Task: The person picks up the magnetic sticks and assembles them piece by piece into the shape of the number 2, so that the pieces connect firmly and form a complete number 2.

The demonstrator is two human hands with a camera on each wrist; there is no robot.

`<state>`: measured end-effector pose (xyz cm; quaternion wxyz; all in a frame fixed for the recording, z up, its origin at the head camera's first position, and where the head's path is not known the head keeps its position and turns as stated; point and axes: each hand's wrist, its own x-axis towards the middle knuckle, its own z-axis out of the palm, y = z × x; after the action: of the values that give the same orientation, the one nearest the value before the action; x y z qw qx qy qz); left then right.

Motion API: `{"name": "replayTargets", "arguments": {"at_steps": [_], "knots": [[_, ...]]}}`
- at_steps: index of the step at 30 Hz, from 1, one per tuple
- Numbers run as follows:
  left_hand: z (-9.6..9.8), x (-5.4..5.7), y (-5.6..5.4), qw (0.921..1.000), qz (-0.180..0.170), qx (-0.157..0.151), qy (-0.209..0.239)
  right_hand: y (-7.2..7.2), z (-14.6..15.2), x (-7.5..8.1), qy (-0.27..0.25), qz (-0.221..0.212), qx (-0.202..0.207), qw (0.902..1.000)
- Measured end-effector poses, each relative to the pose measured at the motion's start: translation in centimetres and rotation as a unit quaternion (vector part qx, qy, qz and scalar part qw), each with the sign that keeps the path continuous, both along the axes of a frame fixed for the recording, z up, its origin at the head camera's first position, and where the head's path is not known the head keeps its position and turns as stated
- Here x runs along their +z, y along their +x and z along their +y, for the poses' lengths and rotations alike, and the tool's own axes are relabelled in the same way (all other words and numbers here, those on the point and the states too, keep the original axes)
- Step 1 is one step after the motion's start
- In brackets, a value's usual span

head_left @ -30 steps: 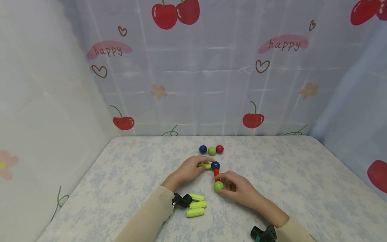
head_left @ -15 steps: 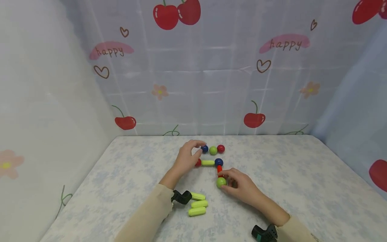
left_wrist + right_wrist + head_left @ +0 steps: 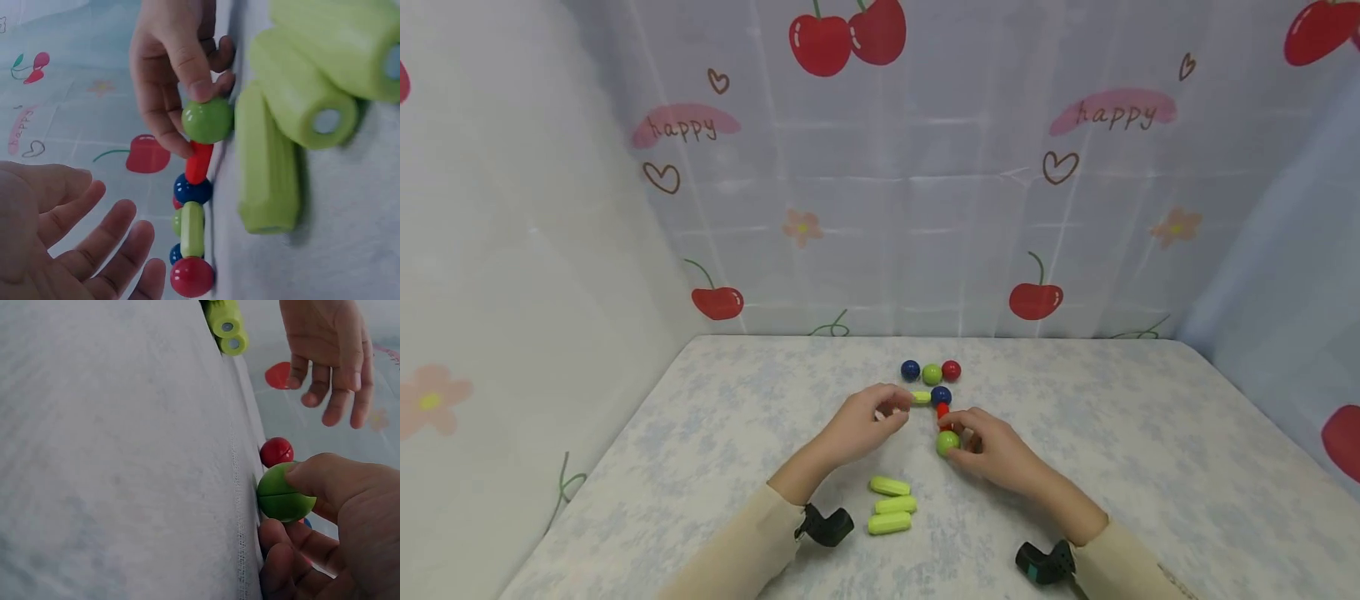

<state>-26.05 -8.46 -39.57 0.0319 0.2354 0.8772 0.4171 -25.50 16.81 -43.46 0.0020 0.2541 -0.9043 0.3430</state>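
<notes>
My right hand (image 3: pixel 996 450) pinches a green ball (image 3: pixel 947 444), its thumb on the ball and a fingertip at the red rod (image 3: pixel 943 412). That rod joins the green ball to a dark blue ball (image 3: pixel 941 396). From the blue ball a yellow-green rod (image 3: pixel 192 229) runs on to a red ball (image 3: pixel 192 277), making a bent chain on the table. In the head view the left hand hides the red ball. My left hand (image 3: pixel 861 425) hovers left of the chain with loosely bent fingers, holding nothing; its palm shows in the left wrist view.
Behind the chain sit three loose balls: blue (image 3: pixel 910 370), green (image 3: pixel 932 373) and red (image 3: pixel 951 370). Three yellow-green rods (image 3: pixel 896 505) lie nearer the body, between the forearms, with silvery discs at their ends. A printed curtain (image 3: pixel 880 208) rises behind the table (image 3: pixel 760 367).
My left hand left the yellow-green rod, went up toward the loose blue ball, then drew back toward the body. The chain shifted slightly away; my right hand stays on the green ball.
</notes>
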Motion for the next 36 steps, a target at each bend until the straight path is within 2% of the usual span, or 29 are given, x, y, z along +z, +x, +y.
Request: {"name": "replayTargets", "arguments": {"at_steps": [6, 10, 14, 20, 27, 36], "knots": [[-1.8, -1.8, 1.5, 0.9972, -0.044, -0.049, -0.035, -0.2, -0.1, 0.0, 0.011, -0.008, -0.022, 0.9997], [-3.0, -2.8, 2.3, 0.9933, -0.043, -0.096, -0.047, 0.0, -0.3, -0.3, 0.017, 0.015, -0.043, 0.9988], [-3.9, -3.6, 2.4, 0.989, -0.033, -0.138, -0.044, 0.1, -0.5, -0.7, 0.023, 0.039, -0.058, 0.9973], [-4.5, -4.6, 2.2, 0.9837, -0.036, -0.173, -0.031, 0.3, -0.7, -1.2, 0.027, 0.046, -0.07, 0.9961], [-4.7, -5.2, 2.0, 0.9822, 0.002, -0.186, -0.027, 0.3, -0.7, -1.5, 0.029, 0.048, -0.076, 0.9955], [-4.6, -5.5, 1.8, 0.9846, 0.028, -0.172, -0.017, 0.2, -0.6, -1.6, 0.029, 0.049, -0.076, 0.9954]]}}
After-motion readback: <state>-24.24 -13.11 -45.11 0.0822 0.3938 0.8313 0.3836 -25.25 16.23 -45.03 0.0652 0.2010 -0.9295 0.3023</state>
